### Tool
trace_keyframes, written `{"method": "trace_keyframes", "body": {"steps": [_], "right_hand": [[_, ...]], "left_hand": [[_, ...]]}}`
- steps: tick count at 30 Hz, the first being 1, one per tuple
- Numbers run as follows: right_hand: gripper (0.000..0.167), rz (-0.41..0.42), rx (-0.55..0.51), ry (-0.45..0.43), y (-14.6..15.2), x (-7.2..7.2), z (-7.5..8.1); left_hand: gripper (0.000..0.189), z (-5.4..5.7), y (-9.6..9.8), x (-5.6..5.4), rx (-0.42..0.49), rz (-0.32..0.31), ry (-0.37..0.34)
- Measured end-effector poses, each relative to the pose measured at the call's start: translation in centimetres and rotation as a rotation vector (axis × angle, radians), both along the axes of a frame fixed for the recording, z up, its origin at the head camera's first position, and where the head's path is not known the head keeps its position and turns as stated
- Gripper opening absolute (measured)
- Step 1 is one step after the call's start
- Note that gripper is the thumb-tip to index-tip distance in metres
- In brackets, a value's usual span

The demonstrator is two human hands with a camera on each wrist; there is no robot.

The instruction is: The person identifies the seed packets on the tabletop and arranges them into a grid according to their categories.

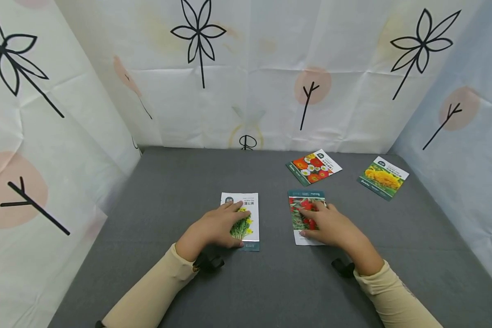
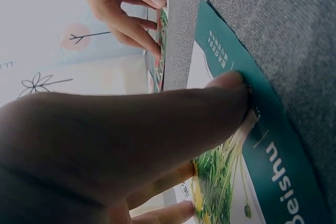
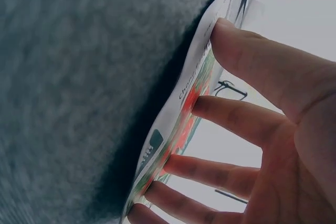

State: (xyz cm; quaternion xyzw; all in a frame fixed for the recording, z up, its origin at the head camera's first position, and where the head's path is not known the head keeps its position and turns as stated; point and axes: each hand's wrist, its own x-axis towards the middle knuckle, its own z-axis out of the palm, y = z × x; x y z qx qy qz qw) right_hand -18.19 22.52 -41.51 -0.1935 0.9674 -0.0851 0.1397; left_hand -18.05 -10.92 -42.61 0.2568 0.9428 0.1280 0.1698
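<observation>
Two flat printed packets, which look like seed packets, lie on the grey surface in front of me. My left hand [image 1: 217, 227] rests its spread fingertips and thumb on the left packet [image 1: 252, 233], white with yellow flowers and a green band. On the right packet [image 1: 296, 217], printed with red flowers, the fingertips of my right hand [image 1: 331, 228] press lightly. In the right wrist view the right fingers [image 3: 226, 116] are spread and fairly straight, and the red-flower packet [image 3: 178, 95] bows slightly. The left thumb [image 2: 226, 103] touches the packet's green band in the left wrist view.
Farther back lies a packet with orange, red and white flowers [image 1: 313, 167]. A packet with yellow flowers [image 1: 383, 177] lies to its right. The grey table [image 1: 168, 191] is bordered by white patterned cloth walls [image 1: 270, 105] at the back and sides.
</observation>
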Motion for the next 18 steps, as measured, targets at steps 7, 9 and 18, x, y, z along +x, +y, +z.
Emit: {"method": "trace_keyframes", "body": {"steps": [7,9,18], "right_hand": [[0.073,-0.006,0.016,0.008,-0.6,0.3,-0.1],[0.073,-0.006,0.023,0.006,-0.8,0.4,-0.1],[0.072,-0.007,0.030,0.004,-1.7,0.7,-0.1]], "left_hand": [[0.083,0.0,0.0,0.0,-0.008,0.000,-0.003],[0.084,0.1,0.0,0.0,-0.009,-0.001,-0.004],[0.082,0.3,0.0,0.1,0.008,-0.005,-0.006]]}}
